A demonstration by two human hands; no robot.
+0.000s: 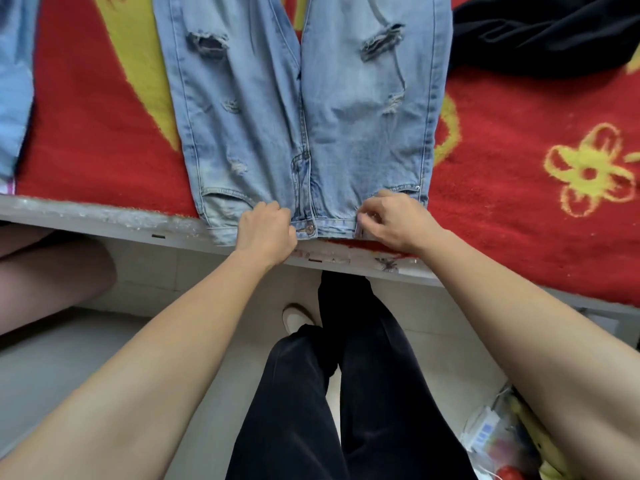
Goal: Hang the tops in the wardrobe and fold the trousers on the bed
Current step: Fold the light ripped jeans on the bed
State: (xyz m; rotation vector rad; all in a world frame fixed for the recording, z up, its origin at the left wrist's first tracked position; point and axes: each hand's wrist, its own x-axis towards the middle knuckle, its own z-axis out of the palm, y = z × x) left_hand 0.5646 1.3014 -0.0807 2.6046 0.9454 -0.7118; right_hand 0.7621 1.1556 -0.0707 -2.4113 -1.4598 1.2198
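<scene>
A pair of pale blue ripped jeans (363, 109) lies flat and face up on the red blanket (519, 116) with yellow flowers that covers the bed. The legs run away from the person, side by side, and the waistband sits right at the near edge of the bed frame (104, 216). The left hand (266, 230) has its fingers curled round the waistband just left of the button (309, 229). The right hand (394, 220) pinches the waistband further right, near the pocket, thumb and fingers closed on the cloth. A black garment (540, 32) lies crumpled on the blanket to the far right, apart from the jeans. Another piece of blue denim (14, 81) shows at the left edge. Below, on the floor, a pale shoe (294, 318) peeps out beside the person's dark trousers, and a plastic bag (498, 434) sits at the lower right
</scene>
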